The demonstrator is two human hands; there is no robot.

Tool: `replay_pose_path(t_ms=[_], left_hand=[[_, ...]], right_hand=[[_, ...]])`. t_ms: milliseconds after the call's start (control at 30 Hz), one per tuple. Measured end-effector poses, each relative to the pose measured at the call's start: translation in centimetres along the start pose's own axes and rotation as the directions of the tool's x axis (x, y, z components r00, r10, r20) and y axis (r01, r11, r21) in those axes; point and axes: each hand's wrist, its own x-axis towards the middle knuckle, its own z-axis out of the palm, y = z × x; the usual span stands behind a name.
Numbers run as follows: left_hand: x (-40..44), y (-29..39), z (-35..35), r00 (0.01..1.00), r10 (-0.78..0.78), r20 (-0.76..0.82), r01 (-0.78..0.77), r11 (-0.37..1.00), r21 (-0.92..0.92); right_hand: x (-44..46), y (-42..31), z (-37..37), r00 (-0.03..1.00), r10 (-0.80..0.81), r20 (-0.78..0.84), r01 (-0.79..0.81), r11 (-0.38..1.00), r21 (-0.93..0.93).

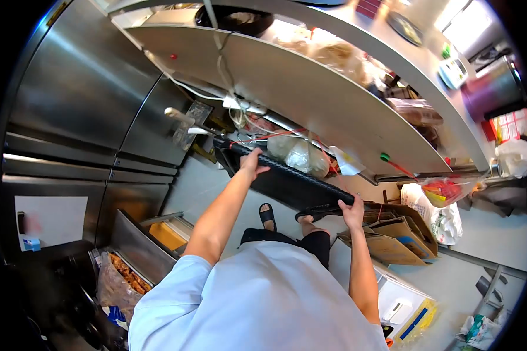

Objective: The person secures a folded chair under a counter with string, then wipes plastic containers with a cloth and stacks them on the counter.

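A black plastic crate with a ribbed rim stands between my hands in front of the shelf unit. My left hand grips the rim near its left end. At the right end, my right hand is closed on the same rim. Clear plastic bags with pale contents show just beyond the rim; whether they lie inside the crate or behind it I cannot tell. Red string runs over them. The crate hides part of my fingers.
Steel cabinets line the left. A white shelf board spans above the crate, with cables hanging over it. Flattened cardboard boxes and a white bag stand at right. An open steel drawer juts out lower left.
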Motion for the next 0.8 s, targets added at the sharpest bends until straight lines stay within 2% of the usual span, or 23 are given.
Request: replay_pose_path(t_ms=[100, 233, 400, 467, 533, 567, 667, 800], left_hand=[[-0.9, 2.1, 0.3, 0.990, -0.072, -0.118, 0.068, 0.997, -0.042], [-1.1, 4.6, -2.4, 0.990, -0.046, -0.133, 0.044, 0.999, -0.021], [1.3, 7.8, -5.1, 0.994, -0.068, -0.081, 0.068, 0.998, -0.005], [2.4, 8.6, -7.1, 0.987, -0.103, 0.124, 0.109, 0.993, -0.049], [2.0, 9.3, -8.4, 0.986, -0.139, 0.096, 0.135, 0.989, 0.055], [1.1, 9.4, -9.7, 0.986, -0.087, 0.140, 0.077, 0.994, 0.074], [-0.1, 11.0, -10.2, 0.991, -0.029, 0.134, 0.023, 0.999, 0.044], [0.6, 11.6, -9.7, 0.993, -0.006, 0.116, -0.016, 0.982, 0.190]], right_hand=[[-1.0, -0.5, 1.1, 1.000, -0.029, -0.006, 0.027, 0.983, -0.180], [-0.9, -2.4, 3.8, 0.989, -0.150, -0.013, 0.136, 0.927, -0.350], [-0.6, -6.8, 6.2, 0.993, -0.103, 0.060, 0.117, 0.936, -0.333], [-0.2, -8.6, 7.2, 0.994, 0.000, 0.109, 0.042, 0.924, -0.379], [0.2, -8.8, 7.7, 0.987, 0.022, 0.157, 0.044, 0.913, -0.406], [0.1, -8.8, 7.9, 0.986, 0.026, 0.165, 0.045, 0.909, -0.415], [-0.1, -10.3, 8.1, 0.985, -0.005, 0.175, 0.083, 0.894, -0.440], [0.3, -10.3, 9.0, 0.986, 0.017, 0.163, 0.066, 0.872, -0.484]])
